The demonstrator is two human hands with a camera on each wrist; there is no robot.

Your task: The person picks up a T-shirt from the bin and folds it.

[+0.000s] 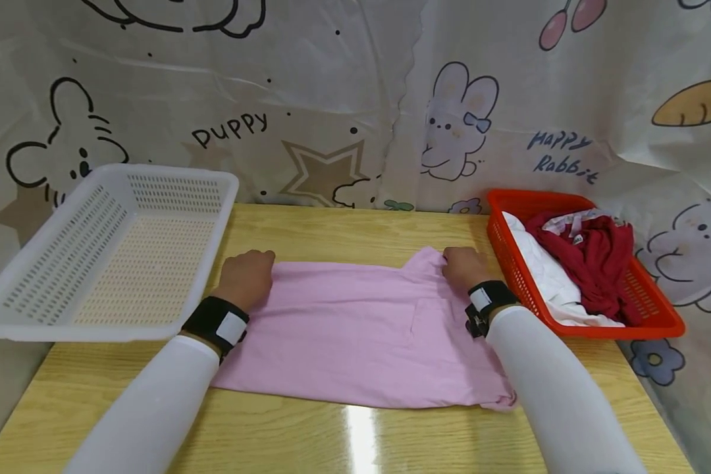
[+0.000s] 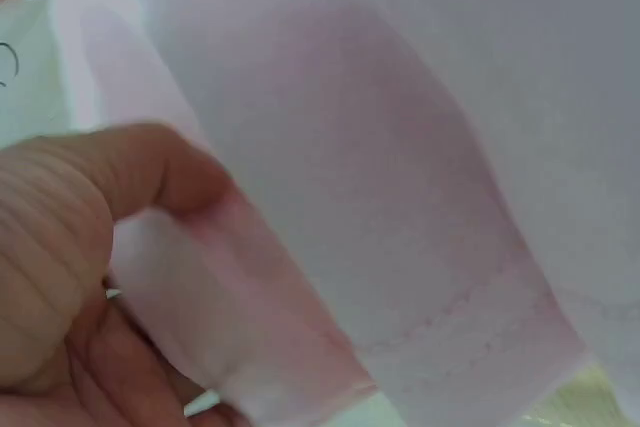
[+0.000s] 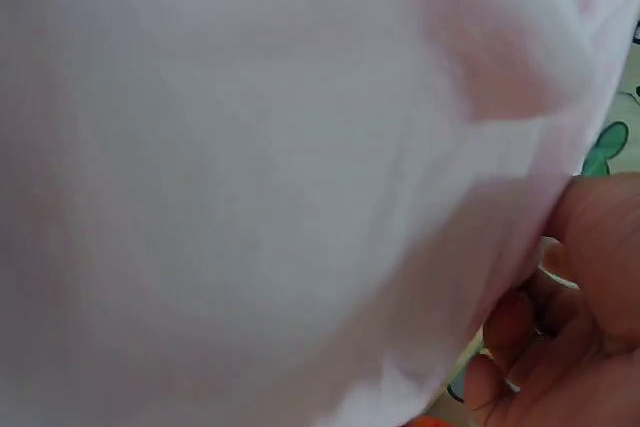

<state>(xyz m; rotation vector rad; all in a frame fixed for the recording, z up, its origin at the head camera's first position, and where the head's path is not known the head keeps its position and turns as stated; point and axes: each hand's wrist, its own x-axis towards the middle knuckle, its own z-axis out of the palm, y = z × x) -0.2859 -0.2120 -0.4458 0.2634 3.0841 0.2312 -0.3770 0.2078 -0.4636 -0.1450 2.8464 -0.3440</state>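
A pink shirt (image 1: 343,336) with a sewn pocket (image 1: 431,319) is stretched out flat as a wide rectangle over the table. My left hand (image 1: 245,280) pinches its far left corner; in the left wrist view, thumb and fingers grip layers of the cloth (image 2: 330,207) beside a stitched hem. At the far right edge, my right hand (image 1: 465,266) pinches the fabric, which rises in a small peak next to the fingers. The right wrist view has the raised cloth (image 3: 250,177) filling most of it, with the fingers (image 3: 510,322) curled at its edge. The near right corner is slightly bunched.
To the left stands a white plastic basket (image 1: 222,217) with nothing in it. A red basket (image 1: 646,329) at the right holds a dark red garment (image 1: 598,263) and white cloth (image 1: 545,270). A printed curtain (image 1: 332,85) hangs behind the wooden table (image 1: 296,434).
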